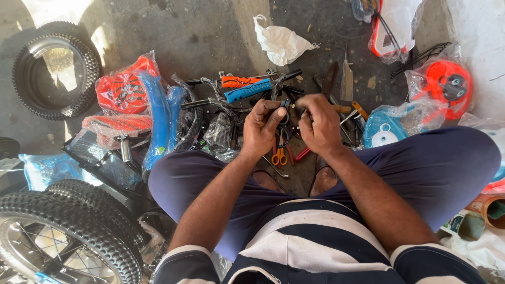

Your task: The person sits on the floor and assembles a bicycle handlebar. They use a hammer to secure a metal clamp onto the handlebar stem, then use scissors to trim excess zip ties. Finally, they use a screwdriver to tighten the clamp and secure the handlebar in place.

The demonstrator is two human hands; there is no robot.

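Both hands, left (261,128) and right (319,125), pinch 1 small black fitting (285,111) together above the scissors (279,155); it looks light, stiff, best gripped by its edges.

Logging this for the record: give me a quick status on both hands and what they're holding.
Left hand and right hand together, both gripping a small black part. Orange-handled scissors on floor just below. Nothing blocking.

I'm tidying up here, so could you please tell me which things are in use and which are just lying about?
In use: left hand and right hand, both on a small black part.

Lying about: scissors, blue grip, loose tyre, white bag, blue mudguard.
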